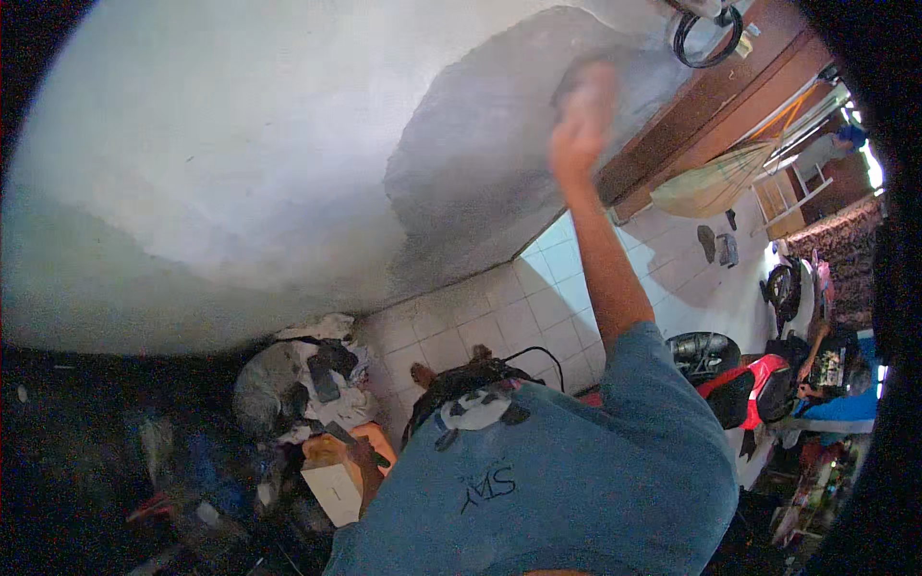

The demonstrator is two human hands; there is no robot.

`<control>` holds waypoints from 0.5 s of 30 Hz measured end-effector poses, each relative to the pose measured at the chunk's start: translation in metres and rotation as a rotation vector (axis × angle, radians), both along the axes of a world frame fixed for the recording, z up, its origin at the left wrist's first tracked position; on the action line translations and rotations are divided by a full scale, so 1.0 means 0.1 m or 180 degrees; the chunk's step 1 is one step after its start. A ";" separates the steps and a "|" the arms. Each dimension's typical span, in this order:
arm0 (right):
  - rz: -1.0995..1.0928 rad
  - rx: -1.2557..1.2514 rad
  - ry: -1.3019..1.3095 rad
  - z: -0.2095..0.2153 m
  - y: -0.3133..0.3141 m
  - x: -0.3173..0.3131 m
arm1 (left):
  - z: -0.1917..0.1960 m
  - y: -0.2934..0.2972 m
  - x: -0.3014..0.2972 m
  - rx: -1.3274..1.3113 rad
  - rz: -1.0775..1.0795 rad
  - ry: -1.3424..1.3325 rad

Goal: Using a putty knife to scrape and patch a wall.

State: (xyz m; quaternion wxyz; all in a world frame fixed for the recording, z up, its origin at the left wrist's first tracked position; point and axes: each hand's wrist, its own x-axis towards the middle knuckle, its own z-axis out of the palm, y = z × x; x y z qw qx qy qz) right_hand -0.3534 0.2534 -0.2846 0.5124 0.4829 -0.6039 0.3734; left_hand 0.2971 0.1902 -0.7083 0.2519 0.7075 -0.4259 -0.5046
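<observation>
My right hand is raised high against a pale wall, over a large darker grey patch. Motion smears its fingers, and a dark blur beside them could be a flat thing or a shadow; I cannot make it out. Low on the left, my left hand is closed round a putty knife with a grey blade and a green handle end. Just beneath that hand are an orange container and a whitish box; whether the hand touches either I cannot tell.
A heap of cloths lies by the wall's foot on the tiled floor. A coiled black cable hangs near the brown door frame. Beyond are a pale hammock, a red and black motorcycle and other people.
</observation>
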 end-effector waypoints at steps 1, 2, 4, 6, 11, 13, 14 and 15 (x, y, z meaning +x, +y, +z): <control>-0.0400 -0.0724 -0.0536 0.27 0.11 -0.15 | 0.01 0.06 0.01 -0.0002 -0.0022 -0.0029; -0.0830 -0.1474 -0.1082 0.41 0.20 -0.30 | 0.05 0.13 -0.02 -0.0007 -0.0085 -0.0051; -0.0708 -0.1735 -0.0689 0.20 -0.09 -0.35 | 0.07 0.23 -0.09 -0.0015 -0.0241 -0.0027; -0.0417 -0.1415 -0.0387 -0.21 -0.39 -0.13 | 0.13 0.37 -0.10 -0.0035 -0.0378 -0.0027; -0.0253 -0.0768 -0.0745 -0.56 0.17 -0.14 | 0.42 0.55 -0.22 -0.0129 -0.0794 -0.0141; -0.0524 -0.1762 -0.0953 -0.39 0.40 -0.68 | 0.53 0.54 -0.27 -0.0190 -0.1023 -0.0170; -0.0667 -0.2309 -0.1503 -0.36 0.50 -1.01 | 0.60 0.55 -0.29 -0.0213 -0.1128 -0.0193; -0.0794 -0.2842 -0.2050 -0.42 0.60 -1.17 | 0.66 0.57 -0.30 -0.0226 -0.1224 -0.0213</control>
